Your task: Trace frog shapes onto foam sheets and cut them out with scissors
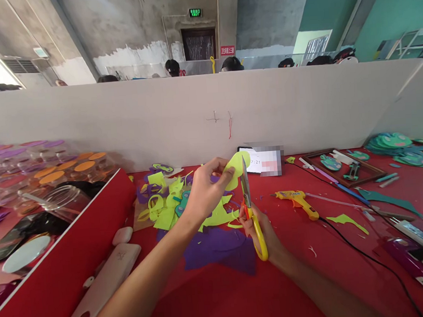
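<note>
lime-green foam, a small rounded piece (235,169), is pinched between the thumb and fingers of the left hand (203,190) and held up above the red table (221,293), just in front of the white partition (179,117). the blades of the yellow-handled scissors (250,209) are set upright against its right edge; the right hand (260,232) is closed through the handle loops. the cutting of the outline appears to be the step in hand, judged part done. the next snip would call for the piece to be turned a little by the left fingers so that the edge is fed into the blades. beneath lie lime-green offcuts (174,204) and a purple foam sheet (221,249). a yellow glue gun (297,201) rests to the right, well apart, with 1 picture frame (344,166) beyond. lidded jars (53,174) are stacked at left.
</note>
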{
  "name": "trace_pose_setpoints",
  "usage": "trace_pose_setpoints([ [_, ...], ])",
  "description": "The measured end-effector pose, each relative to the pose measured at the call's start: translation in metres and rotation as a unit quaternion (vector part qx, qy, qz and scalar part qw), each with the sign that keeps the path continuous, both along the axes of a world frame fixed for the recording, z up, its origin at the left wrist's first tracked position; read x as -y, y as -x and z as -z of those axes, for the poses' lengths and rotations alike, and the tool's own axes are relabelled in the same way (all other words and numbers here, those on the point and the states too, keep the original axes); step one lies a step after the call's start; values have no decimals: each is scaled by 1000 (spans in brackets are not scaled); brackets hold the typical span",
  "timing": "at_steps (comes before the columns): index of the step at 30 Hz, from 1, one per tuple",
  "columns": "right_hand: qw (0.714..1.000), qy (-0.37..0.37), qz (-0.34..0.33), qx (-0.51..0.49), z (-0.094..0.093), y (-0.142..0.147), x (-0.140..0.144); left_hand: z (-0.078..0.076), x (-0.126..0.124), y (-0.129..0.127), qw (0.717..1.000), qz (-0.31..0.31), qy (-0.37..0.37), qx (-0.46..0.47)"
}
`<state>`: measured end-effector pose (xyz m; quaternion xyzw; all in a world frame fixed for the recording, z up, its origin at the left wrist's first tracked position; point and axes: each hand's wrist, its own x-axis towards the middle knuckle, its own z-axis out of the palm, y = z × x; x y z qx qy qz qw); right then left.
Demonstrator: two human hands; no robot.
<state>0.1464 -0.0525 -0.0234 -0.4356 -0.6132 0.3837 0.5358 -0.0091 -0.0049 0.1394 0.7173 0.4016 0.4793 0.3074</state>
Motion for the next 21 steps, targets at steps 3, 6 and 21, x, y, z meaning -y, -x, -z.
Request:
trace_pose_setpoints([
  [3,1000,1,-2,1,-4,-1,0,0,1,-1,1000,0,-5,-7],
  [6,1000,7,-4,-6,-4,-2,0,0,1,-2,1000,0,-7,-14],
  [21,1000,2,-9,-1,-9,-7,0,7,0,-3,1000,8,-5,-20],
])
